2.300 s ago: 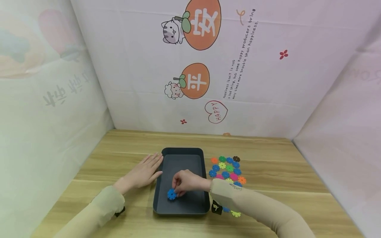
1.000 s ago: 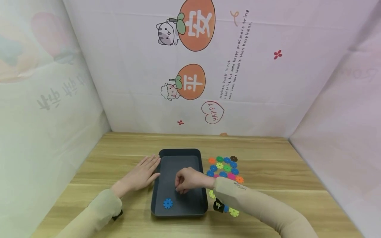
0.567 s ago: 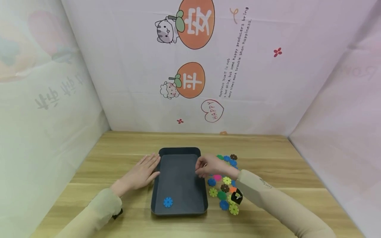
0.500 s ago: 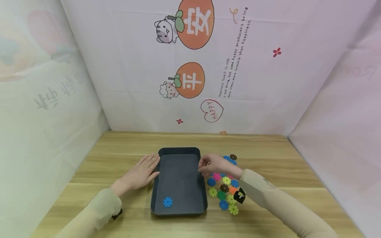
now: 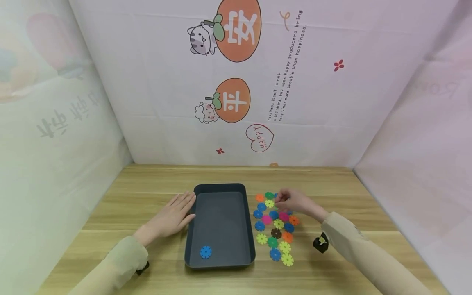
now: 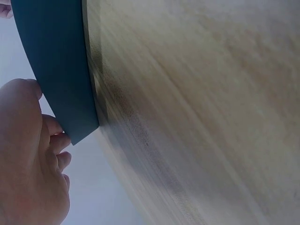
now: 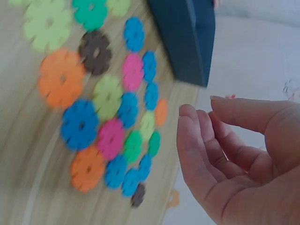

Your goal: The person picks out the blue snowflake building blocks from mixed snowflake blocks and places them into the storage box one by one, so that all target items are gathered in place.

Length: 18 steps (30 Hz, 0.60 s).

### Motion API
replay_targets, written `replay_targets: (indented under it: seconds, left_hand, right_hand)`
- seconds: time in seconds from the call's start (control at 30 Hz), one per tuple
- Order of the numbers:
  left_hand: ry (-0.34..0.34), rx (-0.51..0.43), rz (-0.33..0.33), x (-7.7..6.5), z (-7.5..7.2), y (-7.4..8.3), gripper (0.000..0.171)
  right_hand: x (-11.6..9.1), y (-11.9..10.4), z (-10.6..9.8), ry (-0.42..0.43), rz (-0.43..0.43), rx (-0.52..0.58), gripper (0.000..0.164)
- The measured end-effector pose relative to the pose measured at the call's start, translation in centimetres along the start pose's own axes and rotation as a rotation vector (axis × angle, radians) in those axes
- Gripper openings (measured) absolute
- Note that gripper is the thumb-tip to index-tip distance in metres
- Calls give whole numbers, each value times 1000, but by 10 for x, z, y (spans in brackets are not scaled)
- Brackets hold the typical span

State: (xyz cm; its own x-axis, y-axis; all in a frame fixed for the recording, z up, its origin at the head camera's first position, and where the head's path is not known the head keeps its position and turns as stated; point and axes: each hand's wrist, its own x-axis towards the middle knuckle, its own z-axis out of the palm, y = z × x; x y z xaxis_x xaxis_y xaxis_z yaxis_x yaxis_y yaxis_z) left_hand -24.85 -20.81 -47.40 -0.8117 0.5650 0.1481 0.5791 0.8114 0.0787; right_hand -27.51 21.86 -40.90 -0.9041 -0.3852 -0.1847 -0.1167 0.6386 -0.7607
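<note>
A dark grey rectangular tray stands on the wooden table, with one blue notched plastic disc lying near its front left corner. My left hand rests on the tray's left rim, fingers fairly straight; in the left wrist view its fingertips touch the tray wall. My right hand is over the far right part of a group of coloured discs. Its thumb and fingers are loosely bent, with a gap and nothing between them in the right wrist view. It hides some of the discs there.
Several discs in blue, yellow, orange, green, pink and brown lie flat to the right of the tray, such as a pink disc. White printed cloth forms walls at the back and both sides of the table.
My right hand let go of the blue disc in the tray, then moved right, out of the tray and over the loose discs. My left hand stayed on the rim.
</note>
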Motion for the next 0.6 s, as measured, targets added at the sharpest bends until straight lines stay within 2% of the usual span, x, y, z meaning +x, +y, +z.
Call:
replay_targets:
  seconds: [0.17,0.6]
  left_hand:
    - [-3,5,0,0,0,-1,64]
    - [1,9,0,-1,0,0,63]
  right_hand:
    - [-2,15,-9,37,14,-14,12]
    - [-4,40,-14,104,41,-169,13]
